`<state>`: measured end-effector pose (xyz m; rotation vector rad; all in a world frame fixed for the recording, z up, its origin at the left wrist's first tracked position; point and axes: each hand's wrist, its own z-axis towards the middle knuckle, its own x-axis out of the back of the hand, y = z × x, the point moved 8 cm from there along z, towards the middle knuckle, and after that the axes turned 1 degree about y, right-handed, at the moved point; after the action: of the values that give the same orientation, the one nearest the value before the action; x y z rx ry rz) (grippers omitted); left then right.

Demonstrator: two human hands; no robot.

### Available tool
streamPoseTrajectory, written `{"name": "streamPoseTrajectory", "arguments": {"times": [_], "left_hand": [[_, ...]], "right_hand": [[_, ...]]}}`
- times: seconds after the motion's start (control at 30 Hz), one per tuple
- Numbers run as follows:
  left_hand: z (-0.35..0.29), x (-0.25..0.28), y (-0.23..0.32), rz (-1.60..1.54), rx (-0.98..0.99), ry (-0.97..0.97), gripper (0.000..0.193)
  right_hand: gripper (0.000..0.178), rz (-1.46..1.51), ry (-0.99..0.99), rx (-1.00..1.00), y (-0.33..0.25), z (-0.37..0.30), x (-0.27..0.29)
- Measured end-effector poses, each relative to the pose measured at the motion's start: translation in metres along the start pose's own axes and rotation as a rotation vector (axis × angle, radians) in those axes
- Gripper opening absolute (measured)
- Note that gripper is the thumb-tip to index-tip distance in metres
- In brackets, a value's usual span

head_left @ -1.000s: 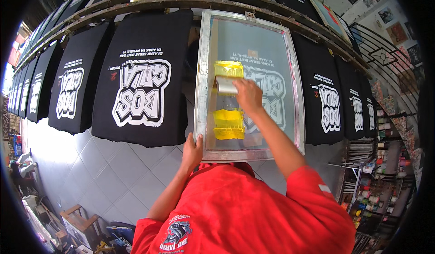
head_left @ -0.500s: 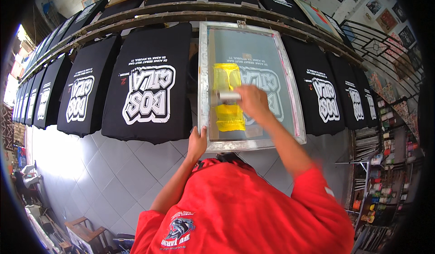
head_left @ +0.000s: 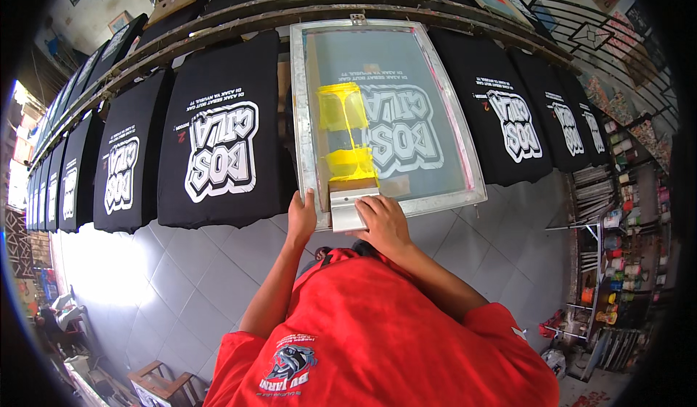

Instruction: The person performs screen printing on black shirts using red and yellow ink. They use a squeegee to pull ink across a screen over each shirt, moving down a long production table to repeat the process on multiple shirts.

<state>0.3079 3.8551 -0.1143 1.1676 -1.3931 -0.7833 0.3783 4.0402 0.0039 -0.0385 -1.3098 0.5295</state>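
- Apparently, the work with the yellow ink [head_left: 344,109] was only partly done: one patch of it lay just beyond the right fingers, and another lay farther beyond them.
- The right hand [head_left: 385,223] was closed on the squeegee [head_left: 349,215], its fingers bent together over the metal handle, at the near edge of the screen frame [head_left: 438,203].
- The left hand [head_left: 301,217] touched the near left corner of this frame, and the squeegee was just right of its fingers. The thumb stood apart, but whether these fingers clamped the corner, I could not tell.
- The frame reached away beyond both hands, and pale lettering showed through its mesh [head_left: 377,55]. The result under the ink was hidden.
- Black shirts [head_left: 225,66] left and right of the fingers already carried white print [head_left: 221,153]. I saw no yellow on them, so in my judgement this colour was still left to do there.
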Motion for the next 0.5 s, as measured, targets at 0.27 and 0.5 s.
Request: {"name": "streamPoseTrajectory", "arguments": {"times": [0.27,0.5], "left_hand": [[-0.002,0.002,0.0,0.021,0.042,-0.007,0.038],[-0.006,0.004,-0.002,0.039,0.074,-0.014,0.039]], "right_hand": [[0.066,0.078,-0.085,0.097,0.014,0.002,0.008],[0.061,0.211,0.156,-0.321,0.127,-0.011,0.08]]}}
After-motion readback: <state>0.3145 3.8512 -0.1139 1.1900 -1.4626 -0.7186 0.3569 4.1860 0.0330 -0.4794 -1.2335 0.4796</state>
